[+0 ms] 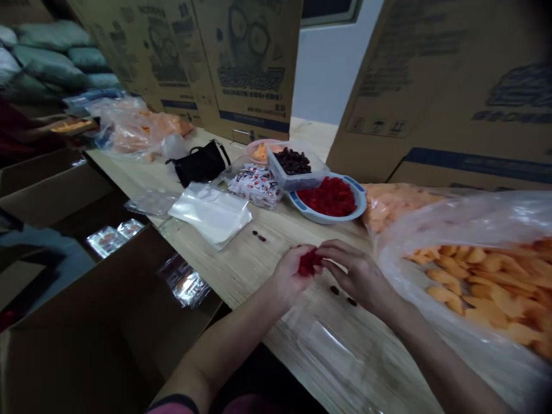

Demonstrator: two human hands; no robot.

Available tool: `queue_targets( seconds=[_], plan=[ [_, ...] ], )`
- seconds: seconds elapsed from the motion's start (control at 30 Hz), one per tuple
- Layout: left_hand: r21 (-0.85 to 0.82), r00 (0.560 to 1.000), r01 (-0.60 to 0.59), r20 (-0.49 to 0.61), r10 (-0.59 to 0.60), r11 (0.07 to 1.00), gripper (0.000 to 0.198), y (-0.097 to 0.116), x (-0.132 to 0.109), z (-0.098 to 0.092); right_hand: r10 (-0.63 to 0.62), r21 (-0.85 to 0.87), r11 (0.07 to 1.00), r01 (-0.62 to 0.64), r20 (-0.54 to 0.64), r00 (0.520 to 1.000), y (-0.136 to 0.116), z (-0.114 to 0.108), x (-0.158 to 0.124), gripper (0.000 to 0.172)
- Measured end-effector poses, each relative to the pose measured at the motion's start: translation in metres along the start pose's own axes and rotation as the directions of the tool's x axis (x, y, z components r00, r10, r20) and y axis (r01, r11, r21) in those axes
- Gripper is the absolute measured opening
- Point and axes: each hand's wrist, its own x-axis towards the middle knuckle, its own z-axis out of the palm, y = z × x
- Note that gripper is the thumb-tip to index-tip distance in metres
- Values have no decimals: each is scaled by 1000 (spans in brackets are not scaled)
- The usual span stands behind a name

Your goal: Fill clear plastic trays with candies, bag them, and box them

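Just below the middle of the frame the two hands meet over the bench (241,265). The left hand (290,277) is cupped and curled closed around a small clump of red pieces (309,263), which sits in its fingers at the side facing the other hand. The right hand (359,277) comes in from the right, its fingers drawn together and touching the clump's right edge. Whether they pinch a piece cannot be told. The clump is held just above the bench top, between the two hands, and only its upper part shows.

A few dark bits (340,295) lie on the bench just under the right hand, and two more (259,236) lie a little to the upper left. A clear bag (328,340) lies flat below the hands, near the wrists.

Above the hands, toward the centre of the frame, stands a blue-rimmed bowl (360,202) heaped with the same red pieces. Behind it is a clear tub (297,181) of dark fruit. Left of these lie red-and-white packets (257,185), a stack of clear bags (212,214) and a black pouch (200,164).

At the right edge a large plastic sack (435,227) of orange pieces lies close to the right forearm. Cardboard boxes (435,98) line the back.
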Motion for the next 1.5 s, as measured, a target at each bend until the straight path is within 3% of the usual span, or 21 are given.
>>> queue_targets(
  seconds=[0.13,0.23,0.3,0.53,0.7,0.83,0.97,1.07,1.13,1.2,1.3,1.4,1.43,1.5],
  plan=[
    [-79,996,-51,-74,46,996,15,19,-15,-32,143,205,967,-151,53,988,0,31,18,14],
    [-89,986,-115,-132,103,989,11,33,-24,-53,309,386,860,-334,127,943,10,59,39,13],
    [-80,976,-160,-164,145,984,9,41,-29,-66,385,418,805,-420,170,907,20,77,58,15],
    [-74,973,-207,-120,197,976,12,59,-38,-96,438,2,897,-443,146,887,43,126,127,10],
    [-62,970,-244,-22,243,968,15,63,-37,-107,456,-205,882,-425,145,878,47,145,142,17],
    [-55,966,-255,37,257,965,13,64,-35,-111,475,-302,858,-415,161,865,41,148,141,18],
    [-59,966,-241,80,245,969,13,64,-35,-112,475,-327,852,-408,156,866,32,136,133,18],
    [-64,970,-205,117,211,977,13,62,-34,-112,455,-53,888,-457,241,857,24,121,116,17],
    [-74,973,-181,130,190,981,14,59,-33,-112,400,243,828,-506,378,835,19,112,98,18],
    [-81,976,-172,120,181,982,15,55,-32,-110,351,403,738,-541,456,818,12,105,80,21],
    [-71,981,-162,93,168,984,16,49,-31,-105,414,502,633,-589,424,806,5,100,61,21],
    [-71,986,-146,69,150,987,18,48,-33,-101,500,604,492,-627,393,772,9,99,60,24],
    [-69,987,-147,55,151,987,20,48,-33,-100,512,616,485,-621,376,772,13,100,64,24],
    [-51,987,-160,23,161,986,22,49,-35,-100,519,564,575,-592,308,797,26,103,76,20]
  ],
)
